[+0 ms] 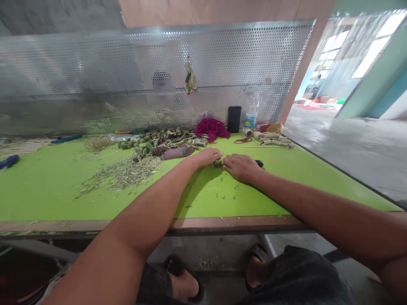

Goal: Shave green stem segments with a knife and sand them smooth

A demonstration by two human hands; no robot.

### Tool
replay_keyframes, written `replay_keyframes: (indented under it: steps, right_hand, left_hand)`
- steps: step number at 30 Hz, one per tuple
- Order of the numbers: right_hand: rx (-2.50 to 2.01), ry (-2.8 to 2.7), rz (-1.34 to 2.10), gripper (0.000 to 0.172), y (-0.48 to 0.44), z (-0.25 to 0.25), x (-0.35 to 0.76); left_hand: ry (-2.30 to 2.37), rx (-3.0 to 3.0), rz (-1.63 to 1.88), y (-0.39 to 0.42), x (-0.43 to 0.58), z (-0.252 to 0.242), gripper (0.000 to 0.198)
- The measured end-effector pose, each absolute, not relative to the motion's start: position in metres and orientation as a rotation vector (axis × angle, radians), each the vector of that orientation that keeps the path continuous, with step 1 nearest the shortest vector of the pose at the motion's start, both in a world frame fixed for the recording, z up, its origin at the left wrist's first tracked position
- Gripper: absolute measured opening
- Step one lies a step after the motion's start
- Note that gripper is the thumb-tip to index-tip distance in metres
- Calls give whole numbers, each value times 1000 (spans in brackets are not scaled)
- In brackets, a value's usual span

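Both my hands meet near the middle of the green table (pixel 47 182). My left hand (pixel 207 156) is closed, its fingertips pinching a small green rolled leaf piece (pixel 218 162). My right hand (pixel 241 167) is closed too, touching the same piece from the right, and a dark-handled tool (pixel 259 163) sticks out behind its knuckles. A heap of similar green rolled pieces (pixel 159 142) lies just beyond my left hand, with a pile of thin green trimmings (pixel 122 173) to the left of it.
A magenta string bundle (pixel 211 127), a black phone (pixel 234 119) and a water bottle (pixel 251 116) stand against the perforated metal screen (pixel 127 76). Pale finished rolls (pixel 273 139) lie at the back right. A blue tool (pixel 9 161) lies far left. The table's front edge (pixel 203 223) is close to my knees.
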State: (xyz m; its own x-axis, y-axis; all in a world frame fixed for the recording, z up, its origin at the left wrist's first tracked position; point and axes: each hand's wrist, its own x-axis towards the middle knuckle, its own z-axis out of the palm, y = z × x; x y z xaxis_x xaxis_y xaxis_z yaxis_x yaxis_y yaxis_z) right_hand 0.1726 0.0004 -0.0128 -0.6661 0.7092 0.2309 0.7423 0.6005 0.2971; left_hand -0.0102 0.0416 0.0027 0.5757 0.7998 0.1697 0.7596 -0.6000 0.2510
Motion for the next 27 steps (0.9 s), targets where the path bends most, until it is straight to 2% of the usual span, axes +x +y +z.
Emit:
replay_keyframes:
  steps: [5, 15, 27]
  right_hand:
    - [-1282, -2562, -618, 34, -7, -13, 176]
    - [-1244, -2719, -553, 29, 3, -15, 172]
    - [-1234, -2649, -588, 28, -2, -14, 172]
  left_hand:
    - [1295, 2649, 418, 42, -12, 1, 32]
    - [1220, 2638, 392, 38, -14, 8, 30]
    - [1184, 2604, 391, 35, -17, 8, 33]
